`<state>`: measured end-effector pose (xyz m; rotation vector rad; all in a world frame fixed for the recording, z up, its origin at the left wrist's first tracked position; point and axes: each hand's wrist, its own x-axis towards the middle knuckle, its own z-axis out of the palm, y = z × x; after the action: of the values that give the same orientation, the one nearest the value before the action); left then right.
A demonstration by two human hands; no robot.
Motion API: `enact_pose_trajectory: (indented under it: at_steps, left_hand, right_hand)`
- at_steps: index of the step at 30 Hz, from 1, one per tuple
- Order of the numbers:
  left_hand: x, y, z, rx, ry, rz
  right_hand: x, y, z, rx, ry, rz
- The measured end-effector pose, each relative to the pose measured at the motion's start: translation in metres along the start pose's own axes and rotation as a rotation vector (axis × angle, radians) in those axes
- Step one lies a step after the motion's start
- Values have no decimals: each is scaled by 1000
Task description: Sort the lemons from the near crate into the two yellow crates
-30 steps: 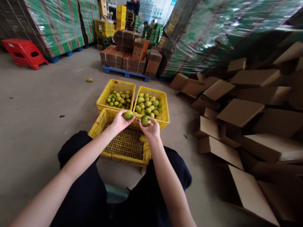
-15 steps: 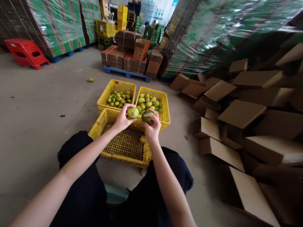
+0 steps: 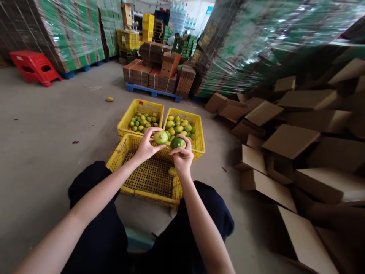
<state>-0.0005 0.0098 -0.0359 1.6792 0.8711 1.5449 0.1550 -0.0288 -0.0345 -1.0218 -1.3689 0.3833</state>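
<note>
One yellow-green fruit (image 3: 160,137) is clamped between the thumb and fingers of the left hand (image 3: 148,146); one green fruit (image 3: 178,143) is clamped likewise in the right hand (image 3: 183,156). The hands are apart, with the two held fruits just beside each other between them. Below the hands is the near crate (image 3: 149,196), yellow and perforated; a loose fruit (image 3: 172,171) lies in it, below the right hand. Just beyond the left hand is the left crate (image 3: 125,120); just beyond the right hand, and partly hidden by it, is the right crate (image 3: 201,141). Both contain fruits in green and yellow. Well to the right of the right hand, boxes (image 3: 291,140) lie in a heap. Ahead and left of the left hand, a stray fruit (image 3: 109,99) lies on the floor (image 3: 65,160). Straight ahead, farther out, a blue pallet (image 3: 154,93) carries bundled cartons (image 3: 162,80). Far left of the left hand is a red stool (image 3: 35,62).
</note>
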Motion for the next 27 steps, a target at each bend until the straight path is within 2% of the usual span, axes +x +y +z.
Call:
enact_pose_trajectory:
  at_steps: [8,14,17,23,27]
  left_hand:
    - [1,6,3,-111,-24,-117]
    - [2,0,3,-116,-36,-97]
    - [3,-3,2,-123,-36,-81]
    - [8,-5,-16,-123,115,-141]
    - [7,-3,-34,-176,119,-214]
  right_hand:
    - [-1,3,1,54,-33,98]
    - [-1,7,4,149,-8,237]
    - [0,8,3,117,18,213]
    - [3,12,-16,69,153,206]
    - [2,13,-28,114,181,311]
